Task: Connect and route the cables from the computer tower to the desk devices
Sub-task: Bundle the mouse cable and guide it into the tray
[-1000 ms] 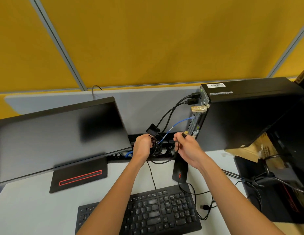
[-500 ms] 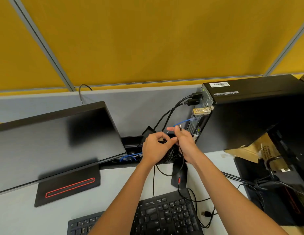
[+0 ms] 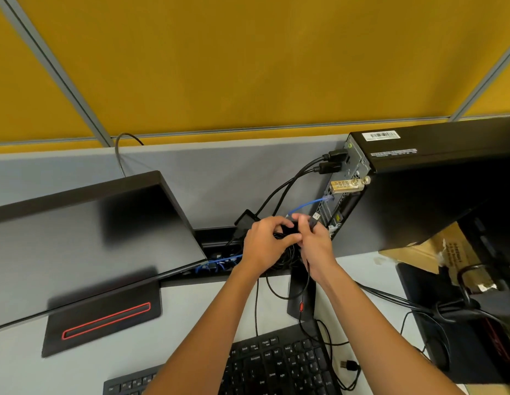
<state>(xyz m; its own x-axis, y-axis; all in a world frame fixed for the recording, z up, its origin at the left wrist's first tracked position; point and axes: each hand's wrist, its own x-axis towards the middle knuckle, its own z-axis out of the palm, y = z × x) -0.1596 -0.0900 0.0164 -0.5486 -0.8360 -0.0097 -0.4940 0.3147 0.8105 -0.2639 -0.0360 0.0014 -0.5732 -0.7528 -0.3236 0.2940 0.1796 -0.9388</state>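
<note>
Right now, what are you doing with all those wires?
A person is wiring up a computer. Both hands, left hand and right hand, hold a bundle of black cables behind the desk. The right fingers pinch a USB plug near the back of the tower, not plugged in yet. Another loose plug lies beside the keyboard.

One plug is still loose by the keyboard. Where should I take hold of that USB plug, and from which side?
Pinch the USB plug by its black moulded body, not the metal tip. It lies flat on the desk right of the keyboard, tip pointing left and cable curling off right, so come from above with fingers across its sides. Both hands look busy with the cable bundle.
</note>
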